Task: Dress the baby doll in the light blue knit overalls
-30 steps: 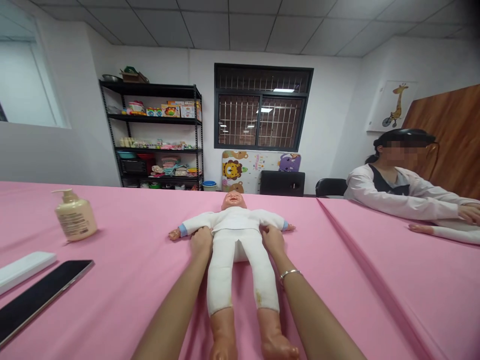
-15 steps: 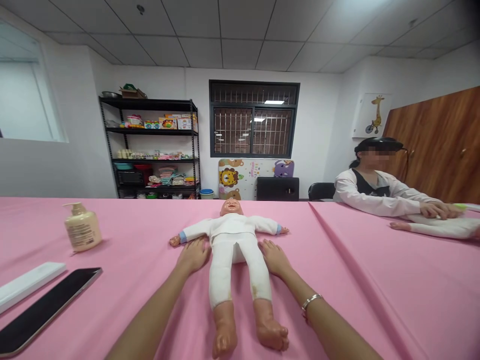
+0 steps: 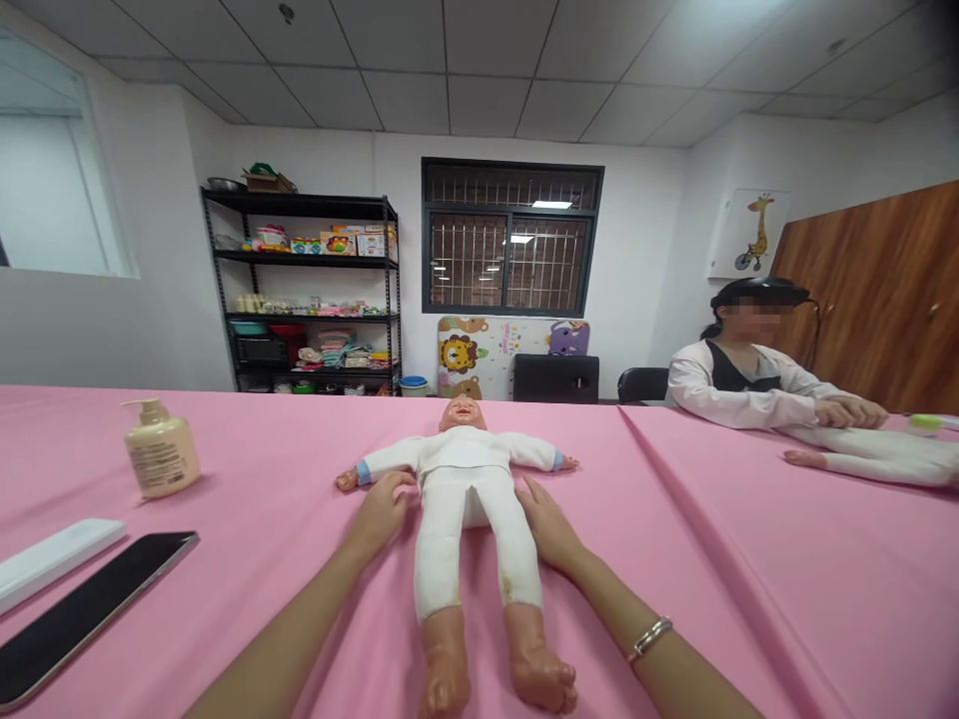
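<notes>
A baby doll (image 3: 465, 469) in white clothes with blue cuffs lies on its back on the pink cloth (image 3: 300, 449), its head away from me and its bare feet towards me. My left hand (image 3: 382, 514) is beside its hip on the left, fingers slightly bent and apart, holding nothing. On the other side, my right hand (image 3: 548, 524) is next to the doll's hip and thigh, fingers apart and empty. A silver bracelet is on my right wrist.
At the left are a pump bottle (image 3: 161, 449), a white flat case (image 3: 60, 559) and a black phone (image 3: 94, 614). At the right a person (image 3: 749, 379) leans over a second doll (image 3: 884, 454). A shelf rack (image 3: 300, 260) stands behind.
Both my hands have lifted slightly and turned onto their sides, staying beside the doll. The other person's hands have moved a little to the left.
</notes>
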A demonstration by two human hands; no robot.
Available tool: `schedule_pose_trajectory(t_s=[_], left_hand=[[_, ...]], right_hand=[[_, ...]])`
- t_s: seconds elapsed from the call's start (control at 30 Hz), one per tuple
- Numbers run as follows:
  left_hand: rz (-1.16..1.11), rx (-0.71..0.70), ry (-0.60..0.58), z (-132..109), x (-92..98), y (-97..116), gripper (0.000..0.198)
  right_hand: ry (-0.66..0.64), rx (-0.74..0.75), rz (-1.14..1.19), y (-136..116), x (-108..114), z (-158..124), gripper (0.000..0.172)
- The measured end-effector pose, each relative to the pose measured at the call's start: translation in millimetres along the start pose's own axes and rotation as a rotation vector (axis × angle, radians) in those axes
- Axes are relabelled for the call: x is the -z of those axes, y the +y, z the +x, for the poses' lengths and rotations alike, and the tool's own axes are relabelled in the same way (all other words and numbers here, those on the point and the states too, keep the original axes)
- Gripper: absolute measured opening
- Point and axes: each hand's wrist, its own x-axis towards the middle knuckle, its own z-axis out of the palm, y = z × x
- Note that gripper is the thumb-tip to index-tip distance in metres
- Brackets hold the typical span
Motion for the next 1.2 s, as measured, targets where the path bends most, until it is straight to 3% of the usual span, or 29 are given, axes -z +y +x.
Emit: schedule_pose_trajectory(t_s=[0.13,0.37,0.6,0.8,1.03,1.2], left_hand=[[0.015,-0.113,-0.069,0,-8.6,4,0.039],[-0.035,-0.139,-0.116,-4,-11.9,19,0.041],[-0.056,-0.129,-0.114,-3,-13.6,21,0.038],[0.009,-0.061,-0.104,-4,-11.6,23,0.041],[0.081,0.040,0.133,-2,-11.6,17,0.054],[0.054,0.087,0.023,-1,-8.1,17,0.043]], right_hand=[[-0.038,0.017,-0.083,0,-5,6,0.062],[-0.071,0.013,-0.108,-6,-3,10,0.062],[-0.064,-0.005,-0.178,-6,-8,13,0.068],[0.037,0.091,-0.180,-2,-12,14,0.059],[0.193,0.042,-0.093,-18,-4,2,0.057],[0.219,0.033,-0.070,-26,7,-2,0.046]])
